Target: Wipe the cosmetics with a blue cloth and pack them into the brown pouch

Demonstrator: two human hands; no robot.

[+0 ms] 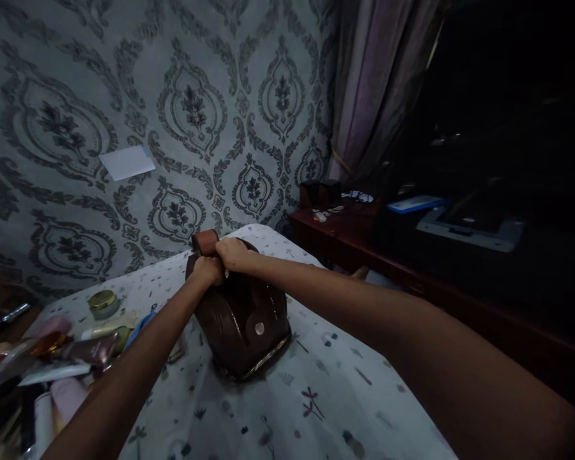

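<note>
A dark brown leather-look bag (215, 322) stands on a white cloth with a leaf print. It has a lighter brown strap (205, 242) at its top, a round metal snap on its side and zippers with metal teeth. My left hand (209, 271) is closed on the bag's upper edge, on the near left side. Just beyond it, my right hand (233, 255) is also closed, fist-like, at the bag's top. The two hands are close together. My fingertips are hidden, so the exact part they pinch cannot be made out.
Several tubes and bottles lie heaped at the left, with a gold-lidded jar (103, 303) behind them. A dark red table (311, 223) stands at the right, carrying dark boxes (320, 193). Patterned wallpaper with a white paper (127, 163) rises behind; a curtain (364, 89) hangs in the corner.
</note>
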